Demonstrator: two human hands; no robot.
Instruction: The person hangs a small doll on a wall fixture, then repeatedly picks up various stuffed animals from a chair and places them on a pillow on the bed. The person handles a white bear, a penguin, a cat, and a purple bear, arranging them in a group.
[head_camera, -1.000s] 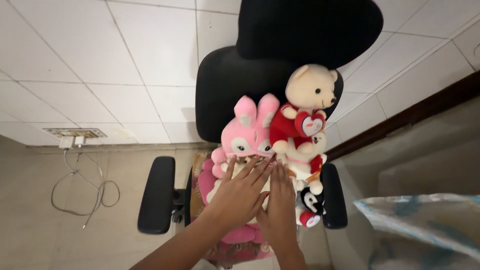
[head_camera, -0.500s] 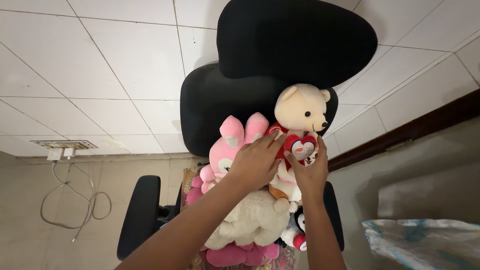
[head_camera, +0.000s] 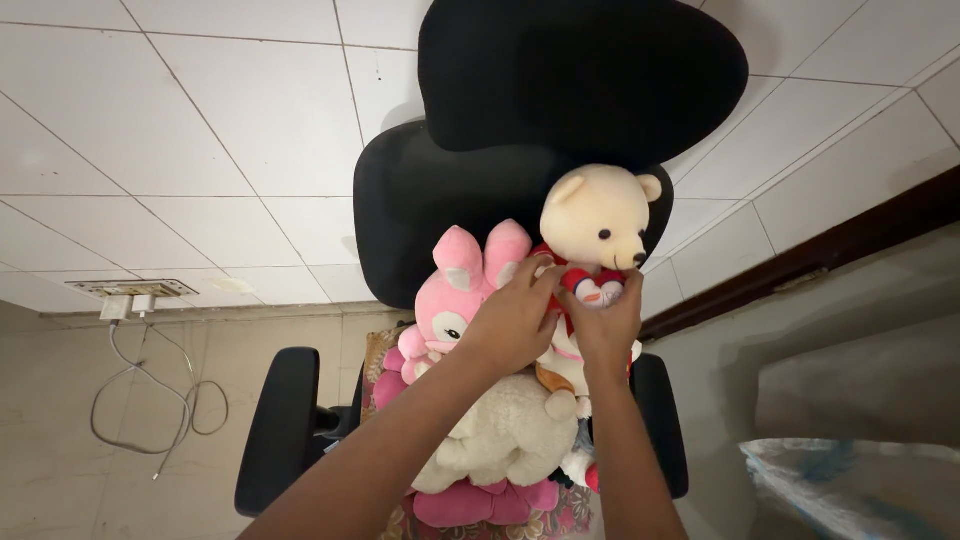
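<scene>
Gripping the cream teddy bear (head_camera: 597, 222) on the black office chair (head_camera: 470, 200), left hand (head_camera: 515, 318) and right hand (head_camera: 605, 318) apparently pinch its red heart (head_camera: 590, 285), pink bunny (head_camera: 455, 300) at 9 o'clock.

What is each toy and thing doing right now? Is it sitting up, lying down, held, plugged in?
Cream teddy bear: upright against the chair back, held at the chest.
Left hand: gripping the bear.
Right hand: gripping the bear's red heart.
Pink bunny: upright, beside the bear.
White plush: lying on the seat.
Black chair: loaded with toys.
White cable: plugged in, trailing loose.
</scene>
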